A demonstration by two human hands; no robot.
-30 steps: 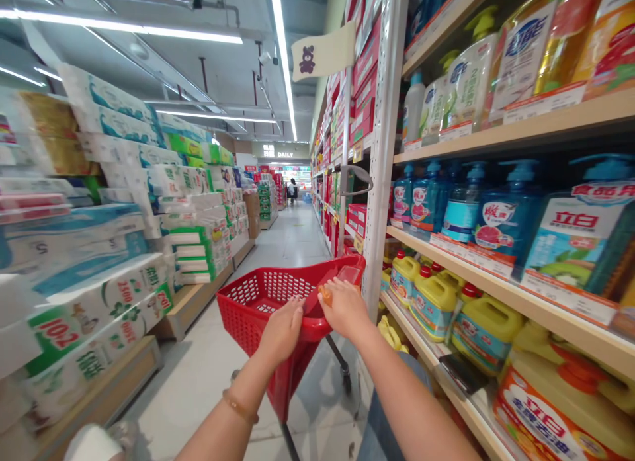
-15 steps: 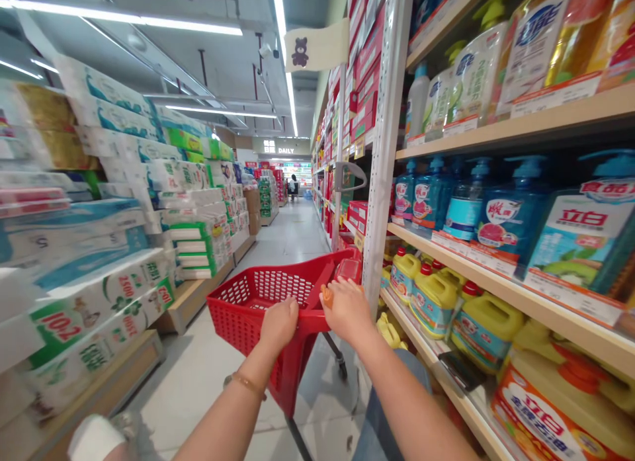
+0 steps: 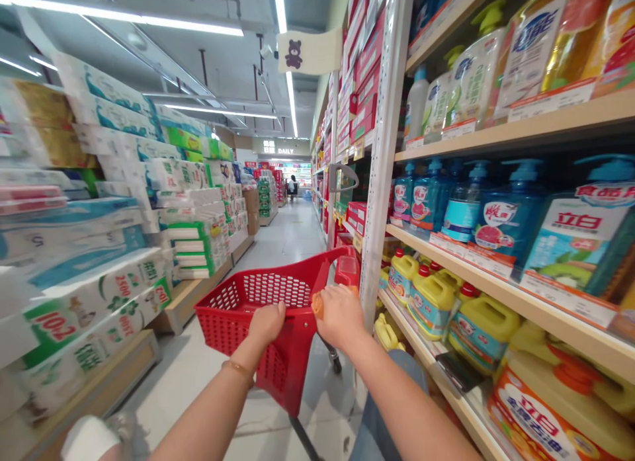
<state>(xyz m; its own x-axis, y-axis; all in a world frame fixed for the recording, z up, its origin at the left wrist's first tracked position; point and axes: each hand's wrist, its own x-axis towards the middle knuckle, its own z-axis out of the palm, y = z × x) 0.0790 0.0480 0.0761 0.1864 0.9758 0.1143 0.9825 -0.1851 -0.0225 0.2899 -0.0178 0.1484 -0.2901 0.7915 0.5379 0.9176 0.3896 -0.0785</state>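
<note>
A red plastic shopping cart basket [image 3: 238, 302] rolls in front of me in a shop aisle. My left hand [image 3: 266, 323] grips the basket's near rim, fingers curled over it. My right hand [image 3: 341, 315] is closed on the right side of the rim, where an orange part [image 3: 316, 305] shows at my fingertips. A bracelet sits on my left wrist. The basket looks empty from here.
Shelves on the right hold yellow jugs [image 3: 431, 299] and blue pump bottles [image 3: 503, 216]; a white shelf upright [image 3: 381, 157] stands right beside the cart. Stacked tissue packs [image 3: 99, 295] line the left. The tiled aisle floor [image 3: 292, 233] runs ahead; a person stands far down it.
The cart has swung to the left and a little nearer to me, away from the shelf upright. Both hands stayed on its rim; the left one closed more firmly.
</note>
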